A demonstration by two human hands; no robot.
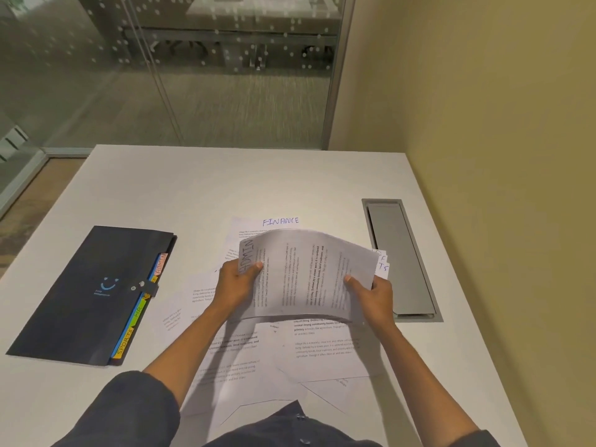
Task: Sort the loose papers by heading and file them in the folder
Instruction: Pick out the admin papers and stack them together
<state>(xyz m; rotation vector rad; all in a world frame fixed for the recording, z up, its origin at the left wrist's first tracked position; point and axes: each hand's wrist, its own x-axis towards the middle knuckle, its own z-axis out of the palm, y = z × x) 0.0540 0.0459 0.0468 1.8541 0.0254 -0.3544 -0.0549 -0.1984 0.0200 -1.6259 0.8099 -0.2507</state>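
I hold a sheet headed ADMIN (306,275) above the table, turned sideways and bowed upward. My left hand (237,283) pinches its left end by the heading. My right hand (371,296) pinches its right end. Beneath it lies a sheet headed FINANCE (280,222) and several loose printed papers (258,353) spread toward me. A dark folder (96,291) lies closed at the left, with coloured tabs reading ADMIN, HR and SPORTS along its right edge.
The white table (225,179) reaches to a glass wall at the back and a yellow wall on the right. A grey cable hatch (401,259) is set into the table at the right, with small paper corners (382,261) poking out beside it.
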